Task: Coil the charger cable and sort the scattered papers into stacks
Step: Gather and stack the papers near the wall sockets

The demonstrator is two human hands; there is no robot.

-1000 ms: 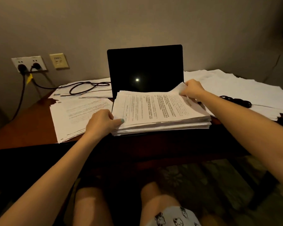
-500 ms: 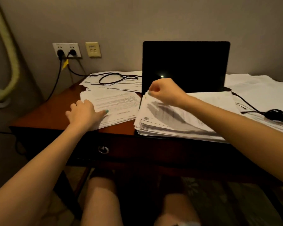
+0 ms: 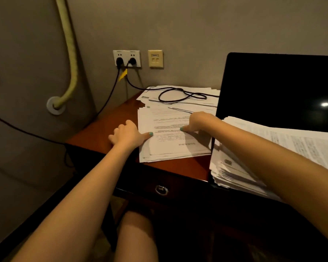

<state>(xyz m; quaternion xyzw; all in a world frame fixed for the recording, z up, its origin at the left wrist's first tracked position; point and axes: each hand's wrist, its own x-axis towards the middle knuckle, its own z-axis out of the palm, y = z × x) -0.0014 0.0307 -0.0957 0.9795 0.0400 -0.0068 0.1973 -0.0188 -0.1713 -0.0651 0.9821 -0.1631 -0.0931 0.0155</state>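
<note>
The right hand [image 3: 198, 121] shows only its back, fingers tucked out of sight, so whether it pinches the top sheet or merely presses it with the thumb cannot be told. The laptop [image 3: 273, 86] and the tall stack [image 3: 240, 167] are cut off at the right edge. The left hand [image 3: 128, 135] lies relaxed, fingers on the desk [image 3: 100, 133], thumb on the near stack [image 3: 170, 146]. The charger cable [image 3: 178, 100] lies loosely looped on the far papers [image 3: 203, 91], well beyond both hands
</note>
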